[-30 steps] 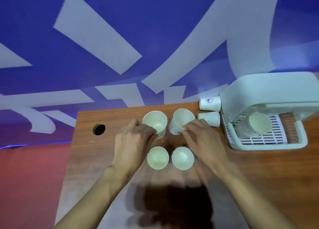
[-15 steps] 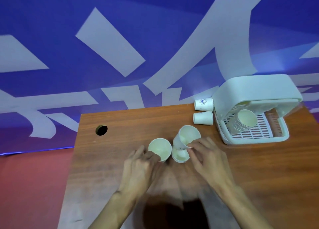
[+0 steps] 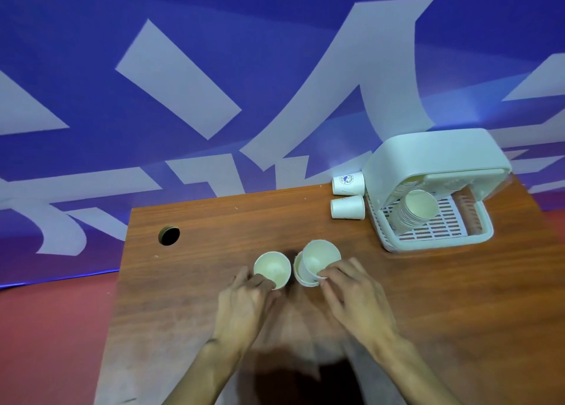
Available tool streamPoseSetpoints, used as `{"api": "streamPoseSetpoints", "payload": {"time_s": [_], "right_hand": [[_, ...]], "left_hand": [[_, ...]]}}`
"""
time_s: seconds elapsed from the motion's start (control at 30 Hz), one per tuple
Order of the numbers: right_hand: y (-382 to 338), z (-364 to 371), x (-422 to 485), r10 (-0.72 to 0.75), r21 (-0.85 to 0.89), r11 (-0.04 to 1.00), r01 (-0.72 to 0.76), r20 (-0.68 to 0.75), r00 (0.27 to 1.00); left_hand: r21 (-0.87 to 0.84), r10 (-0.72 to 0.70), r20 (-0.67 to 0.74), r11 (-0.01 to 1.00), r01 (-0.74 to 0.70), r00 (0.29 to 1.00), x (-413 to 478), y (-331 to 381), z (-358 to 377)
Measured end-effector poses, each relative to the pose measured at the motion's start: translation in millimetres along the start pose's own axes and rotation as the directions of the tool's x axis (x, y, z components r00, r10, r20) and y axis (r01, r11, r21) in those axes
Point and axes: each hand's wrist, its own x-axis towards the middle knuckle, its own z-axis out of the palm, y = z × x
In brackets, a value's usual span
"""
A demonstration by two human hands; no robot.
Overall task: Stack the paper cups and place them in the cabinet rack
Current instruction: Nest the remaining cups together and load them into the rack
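wooden worktop (image 3: 458, 297) seen from above, both forearms coming in from 6 o'clock.

left hand (image 3: 244, 307): fingers (image 3: 263, 283) curled round the near side of an upright cup (image 3: 272, 268), white paper, mouth up, gripping it. can't tell if anything sits under that cup.

right hand (image 3: 354, 300), just at 3 o'clock of the left: fingers (image 3: 331, 271) pinch the near rim of a tilted cup (image 3: 321, 256). the cup leans w/ its mouth toward 1 o'clock. its base is set into a lower cup (image 3: 301, 277), whose rim shows at the tilted cup's 8 o'clock. upright cup & this pair are close, w/ a narrow dark gap between.

cabinet rack (image 3: 428, 242), white plastic w/ a hood over a slatted tray, is at 2 o'clock of the hands, well apart, near the worktop's far edge. inside it a cup stack (image 3: 415, 212) lies on its side, open mouth facing 5 o'clock.

two loose cups lie on their sides just at the rack's 9 o'clock, mouths toward the rack: logo cup (image 3: 348, 183) w/ a blue print at the back, plain cup (image 3: 348, 207) nearer.

round cable hole (image 3: 169, 235) at 10 o'clock of the left hand. blue wall (image 3: 91, 22) w/ pale shapes at 12 o'clock; red floor (image 3: 46, 328) at 9 o'clock.
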Motion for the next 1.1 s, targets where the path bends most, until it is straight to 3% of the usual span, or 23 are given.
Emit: {"api": "streamPoseSetpoints", "payload": {"time_s": [0.13, 0.37, 0.63, 0.77, 1.0, 1.1], "right_hand": [[8.7, 20.7, 3.9, -0.024, -0.021, 0.999, 0.026, 0.078, 0.997], [26.6, 57.3, 13.2, 0.003, -0.037, 0.999, 0.006, 0.238, 0.971], [28.5, 60.4, 12.5, 0.046, -0.095, 0.995, -0.023, 0.245, 0.968], [32.4, 59.1, 10.9, -0.022, -0.115, 0.992, 0.050, 0.232, 0.973], [34.5, 57.2, 8.7, -0.075, -0.031, 0.996, 0.084, 0.234, 0.969], [34.5, 35.9, 17.7, -0.070, 0.040, 0.997, 0.065, 0.137, 0.988]], "left_hand": [[0.035, -0.025, 0.082, 0.999, 0.022, 0.996, 15.5, -4.9, 19.7], [-0.160, -0.067, 0.143, 0.983, 0.090, 0.987, 26.2, -13.5, 38.6], [-0.152, -0.038, 0.058, 0.987, 0.046, 0.998, 27.5, -16.6, 51.8], [-0.144, -0.014, 0.029, 0.989, 0.018, 0.999, 26.2, -19.0, 60.3], [-0.161, -0.020, 0.069, 0.986, 0.031, 0.997, 26.0, -14.6, 48.0], [-0.092, -0.007, 0.098, 0.996, 0.016, 0.995, 33.8, -18.9, 28.2]]}}
